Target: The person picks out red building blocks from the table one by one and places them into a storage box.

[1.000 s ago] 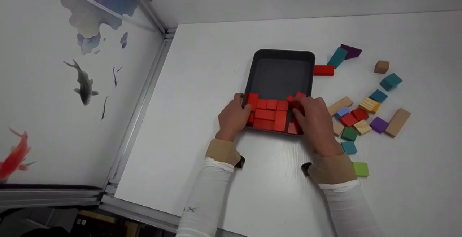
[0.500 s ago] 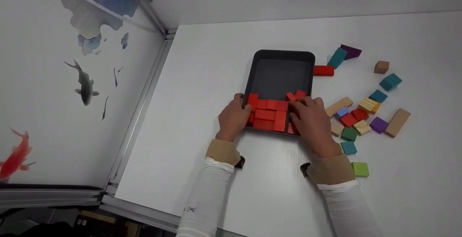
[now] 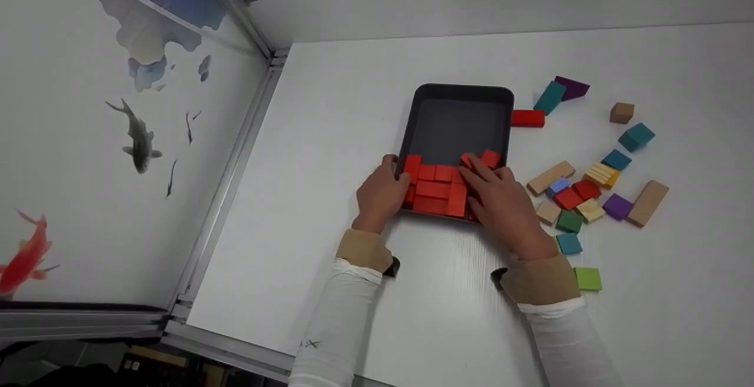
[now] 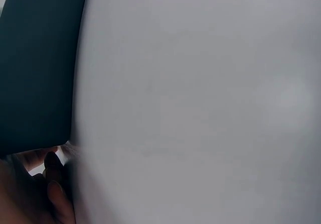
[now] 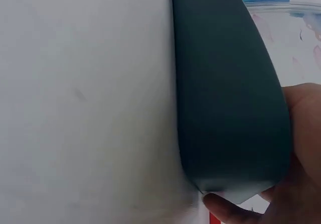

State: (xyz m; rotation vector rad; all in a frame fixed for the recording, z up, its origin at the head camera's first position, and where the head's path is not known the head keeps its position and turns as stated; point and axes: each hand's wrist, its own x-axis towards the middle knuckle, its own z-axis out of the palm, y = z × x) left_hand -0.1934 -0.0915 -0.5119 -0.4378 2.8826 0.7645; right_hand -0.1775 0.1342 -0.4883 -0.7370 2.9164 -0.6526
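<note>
A dark shallow tray (image 3: pixel 455 131) has fitted red wooden blocks (image 3: pixel 432 205) in its near half, while its far half shows bare floor. My left hand (image 3: pixel 382 197) grips the left wall, thumb over the rim at the blocks. My right hand (image 3: pixel 505 211) lies over the near right part, its extended fingertips touching red blocks and covering some. One tilted red block (image 3: pixel 490 157) shows beyond those fingers, against the right wall. In the left wrist view, fingers (image 4: pixel 59 199) show beside the tray wall (image 4: pixel 37 73); the right wrist view shows the opposite wall (image 5: pixel 228 93).
A red block (image 3: pixel 528 118) lies against the tray's right outer side. Several loose blocks in teal, purple, green, yellow, red and plain wood spread across the white table to the right, including a light green block (image 3: pixel 588 279) by the right sleeve. A panel (image 3: pixel 194 210) borders the left.
My right hand has shifted slightly left over the red blocks, and its fingers have straightened and spread. The small tilted red block has moved left under its fingertips. My left hand stays put.
</note>
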